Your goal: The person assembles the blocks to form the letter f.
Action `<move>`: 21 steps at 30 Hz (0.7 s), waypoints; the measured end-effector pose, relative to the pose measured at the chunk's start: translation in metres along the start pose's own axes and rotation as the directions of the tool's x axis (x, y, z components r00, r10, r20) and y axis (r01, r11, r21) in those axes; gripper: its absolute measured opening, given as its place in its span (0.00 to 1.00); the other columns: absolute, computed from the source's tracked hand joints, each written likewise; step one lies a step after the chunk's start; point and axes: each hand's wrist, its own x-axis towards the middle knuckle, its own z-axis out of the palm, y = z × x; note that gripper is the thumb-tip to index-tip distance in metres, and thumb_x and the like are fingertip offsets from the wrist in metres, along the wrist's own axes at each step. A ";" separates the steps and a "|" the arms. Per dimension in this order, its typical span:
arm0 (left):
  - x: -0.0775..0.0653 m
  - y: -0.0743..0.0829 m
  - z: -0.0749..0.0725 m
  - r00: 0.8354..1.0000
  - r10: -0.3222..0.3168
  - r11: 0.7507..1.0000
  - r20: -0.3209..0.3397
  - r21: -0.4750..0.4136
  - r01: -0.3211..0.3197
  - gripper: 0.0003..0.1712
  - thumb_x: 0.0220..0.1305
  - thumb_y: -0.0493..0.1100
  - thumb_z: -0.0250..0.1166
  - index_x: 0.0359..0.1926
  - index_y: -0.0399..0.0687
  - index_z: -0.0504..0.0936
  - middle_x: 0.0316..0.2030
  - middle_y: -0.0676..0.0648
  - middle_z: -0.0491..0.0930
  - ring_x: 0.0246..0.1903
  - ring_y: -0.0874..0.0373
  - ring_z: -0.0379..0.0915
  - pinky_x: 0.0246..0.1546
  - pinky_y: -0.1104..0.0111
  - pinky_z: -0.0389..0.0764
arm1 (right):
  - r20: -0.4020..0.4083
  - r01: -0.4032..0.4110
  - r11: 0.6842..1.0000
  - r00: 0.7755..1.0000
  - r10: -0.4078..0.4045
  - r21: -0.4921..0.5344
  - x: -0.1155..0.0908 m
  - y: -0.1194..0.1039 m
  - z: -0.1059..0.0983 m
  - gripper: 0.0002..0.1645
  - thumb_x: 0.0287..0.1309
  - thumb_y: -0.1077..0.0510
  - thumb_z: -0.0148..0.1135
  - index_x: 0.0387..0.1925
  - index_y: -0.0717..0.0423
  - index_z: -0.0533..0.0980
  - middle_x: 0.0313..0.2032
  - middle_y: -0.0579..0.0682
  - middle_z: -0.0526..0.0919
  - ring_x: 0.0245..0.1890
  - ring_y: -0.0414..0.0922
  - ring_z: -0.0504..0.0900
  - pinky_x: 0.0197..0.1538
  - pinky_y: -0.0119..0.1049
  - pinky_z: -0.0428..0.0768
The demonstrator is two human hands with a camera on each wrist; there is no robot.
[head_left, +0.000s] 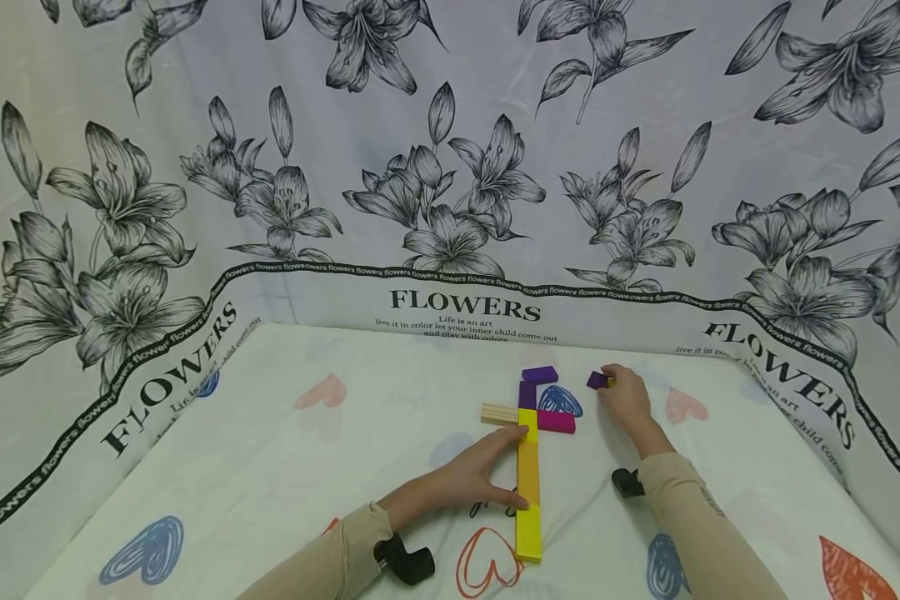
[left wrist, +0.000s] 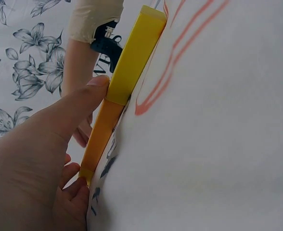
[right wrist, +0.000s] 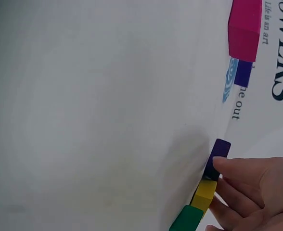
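My left hand lies spread beside a straight column of blocks. Its thumb touches the lower yellow block near where that meets the orange block, and its fingers touch the upper yellow block. Above these lies a dark purple block, topped by a crosswise violet block. A natural wood block sticks out left, a magenta block right. Over to the right, my right hand pinches another dark purple block, in line with a yellow block and a green block.
A white cloth with printed hearts covers the table. Behind and along both sides hangs a flower-printed curtain. Each wrist wears a black camera mount, on the left arm and the right arm.
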 end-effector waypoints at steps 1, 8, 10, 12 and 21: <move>0.000 0.000 0.000 1.000 0.001 1.000 -0.001 0.001 -0.001 0.58 0.51 0.62 0.73 0.76 0.58 0.51 0.76 0.54 0.53 0.75 0.56 0.50 0.76 0.55 0.56 | -0.005 0.002 1.000 1.000 -0.002 0.002 0.000 0.000 0.000 0.28 0.60 0.69 0.55 0.62 0.70 0.68 0.61 0.70 0.73 0.64 0.67 0.69 0.67 0.58 0.70; 0.000 0.000 0.000 1.000 -0.006 1.000 -0.001 0.000 0.006 0.58 0.51 0.62 0.73 0.76 0.58 0.51 0.76 0.55 0.53 0.75 0.57 0.49 0.76 0.55 0.56 | -0.037 0.040 0.999 0.999 -0.039 0.010 -0.001 -0.001 -0.001 0.26 0.57 0.72 0.56 0.59 0.71 0.71 0.57 0.71 0.76 0.61 0.67 0.72 0.65 0.58 0.71; 0.000 0.000 0.000 1.000 -0.003 1.000 -0.001 0.000 0.003 0.58 0.51 0.62 0.73 0.76 0.58 0.51 0.76 0.55 0.53 0.75 0.57 0.49 0.76 0.56 0.56 | -0.050 0.048 0.999 0.998 -0.048 0.013 -0.001 -0.002 -0.001 0.26 0.57 0.72 0.56 0.59 0.71 0.72 0.57 0.71 0.77 0.60 0.66 0.72 0.65 0.58 0.71; 0.000 0.000 0.000 1.000 0.001 1.000 -0.001 0.003 -0.001 0.58 0.51 0.62 0.73 0.76 0.57 0.51 0.76 0.55 0.53 0.75 0.56 0.50 0.76 0.56 0.57 | -0.069 0.055 0.998 0.996 -0.053 0.021 -0.001 -0.003 0.000 0.26 0.55 0.73 0.56 0.58 0.70 0.72 0.57 0.70 0.77 0.60 0.66 0.73 0.64 0.59 0.72; 0.000 0.000 0.000 1.000 0.001 1.000 -0.001 0.002 -0.001 0.57 0.52 0.62 0.73 0.76 0.58 0.51 0.76 0.54 0.53 0.75 0.56 0.50 0.76 0.56 0.57 | -0.133 0.071 0.993 0.989 -0.059 0.092 0.003 -0.012 0.008 0.25 0.55 0.73 0.58 0.57 0.68 0.74 0.55 0.68 0.79 0.60 0.64 0.74 0.67 0.58 0.69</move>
